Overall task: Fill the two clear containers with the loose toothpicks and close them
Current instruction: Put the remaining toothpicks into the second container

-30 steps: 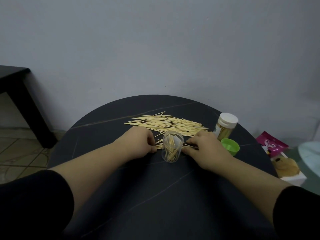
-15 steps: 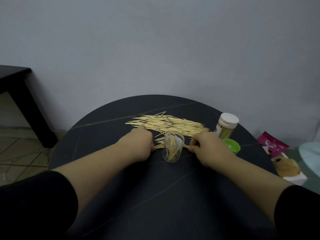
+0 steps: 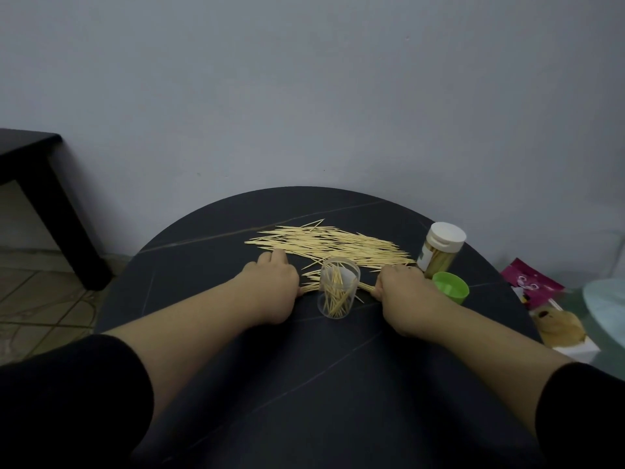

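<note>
A spread of loose toothpicks (image 3: 324,245) lies on the round black table (image 3: 304,384). In front of it stands an open clear container (image 3: 338,287), partly filled with toothpicks. My left hand (image 3: 270,286) and my right hand (image 3: 406,292) sit on either side of the container. Each pinches one end of a small bunch of toothpicks that runs behind the container. A second clear container with a white lid (image 3: 439,250) stands shut at the right, full of toothpicks. A green lid (image 3: 451,287) lies beside it, open side up.
The table's right edge is close to the green lid. Beyond it lie a pink packet (image 3: 531,282), a white box with a brown toy (image 3: 561,330) and a pale round surface (image 3: 608,302). A black side table (image 3: 44,184) stands at the left by the wall.
Both hands have drawn apart from the open container and closed on the ends of a small bunch of toothpicks behind it. The container has not moved.
</note>
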